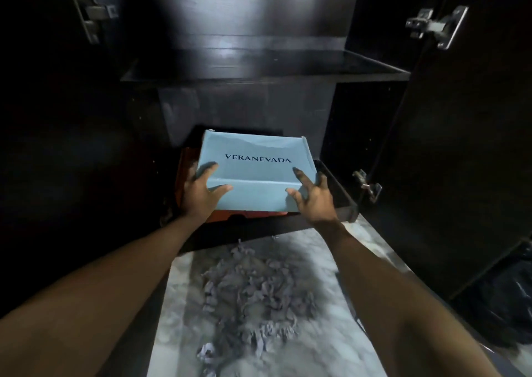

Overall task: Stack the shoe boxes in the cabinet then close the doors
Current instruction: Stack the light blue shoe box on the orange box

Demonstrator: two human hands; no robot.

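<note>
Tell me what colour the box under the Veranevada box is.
Orange-red box, seen in the head view, beneath the light blue box.

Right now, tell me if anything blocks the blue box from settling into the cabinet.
Nothing visible does. The blue box already lies on the orange box in the cabinet bottom, left hand and right hand on its near corners.

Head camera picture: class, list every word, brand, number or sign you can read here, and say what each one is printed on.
"VERANEVADA": dark capital letters on the lid of the light blue cardboard shoe box, which lies on an orange cardboard shoe box in the dark wooden cabinet.
No other text can be read: nothing legible shows on the orange box, the cabinet or its metal hinges.
</note>
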